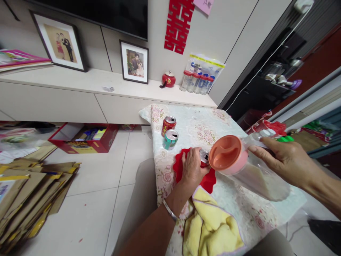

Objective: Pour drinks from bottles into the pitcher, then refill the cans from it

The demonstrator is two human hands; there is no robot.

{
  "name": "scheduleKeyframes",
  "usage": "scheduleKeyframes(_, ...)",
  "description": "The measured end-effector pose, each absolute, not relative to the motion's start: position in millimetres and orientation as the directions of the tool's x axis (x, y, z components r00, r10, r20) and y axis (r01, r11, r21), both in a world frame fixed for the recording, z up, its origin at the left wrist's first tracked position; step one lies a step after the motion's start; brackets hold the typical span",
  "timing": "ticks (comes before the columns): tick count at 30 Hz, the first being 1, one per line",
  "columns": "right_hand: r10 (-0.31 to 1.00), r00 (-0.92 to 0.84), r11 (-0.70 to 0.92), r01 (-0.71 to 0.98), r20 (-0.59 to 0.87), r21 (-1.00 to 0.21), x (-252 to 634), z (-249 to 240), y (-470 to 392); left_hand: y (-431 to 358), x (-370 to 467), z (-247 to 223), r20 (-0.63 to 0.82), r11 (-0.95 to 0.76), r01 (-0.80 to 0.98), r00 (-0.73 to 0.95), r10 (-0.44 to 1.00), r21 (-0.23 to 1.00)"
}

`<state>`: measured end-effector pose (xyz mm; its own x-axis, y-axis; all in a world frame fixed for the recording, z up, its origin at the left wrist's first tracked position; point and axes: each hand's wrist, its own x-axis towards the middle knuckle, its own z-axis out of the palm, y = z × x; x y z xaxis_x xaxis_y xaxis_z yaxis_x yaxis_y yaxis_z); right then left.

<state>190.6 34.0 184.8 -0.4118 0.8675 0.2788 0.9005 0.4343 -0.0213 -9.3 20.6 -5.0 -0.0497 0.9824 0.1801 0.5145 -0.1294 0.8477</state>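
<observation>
My left hand (190, 166) is closed round a red drink can (204, 157) with an opened silver top. The can is over a red scalloped dish (209, 182) on the table. My right hand (282, 154) grips the handle of a clear plastic pitcher (262, 179) tilted towards the can. Its orange lid (226, 153) is at the can's rim; whether liquid flows cannot be made out. Pale liquid shows inside the pitcher. Beyond my left hand stand a green can (170, 140) and another red can (167, 128), both opened. A yellow cloth (213, 225) lies crumpled near me.
A floral tablecloth (205, 133) covers the table. Behind it, a white cabinet (102, 83) bears framed photos, a red pot (168, 79) and glass jars (195, 83). Flattened cardboard (34, 192) and a red box (87, 145) lie on the floor at left.
</observation>
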Motion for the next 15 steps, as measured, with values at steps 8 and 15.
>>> scheduleKeyframes(8, 0.86, -0.426, 0.445, 0.895, 0.28, -0.006, 193.4, 185.0, 33.2, 20.8, -8.4, -6.7, 0.192, -0.134, 0.515, -0.061, 0.979, 0.846)
scheduleKeyframes(15, 0.848, -0.438, 0.459, 0.888, 0.299, -0.001, 191.7, 184.1, 33.5, 20.1, -10.2, -1.8, 0.165, -0.114, 0.515, -0.053, 0.985, 0.85)
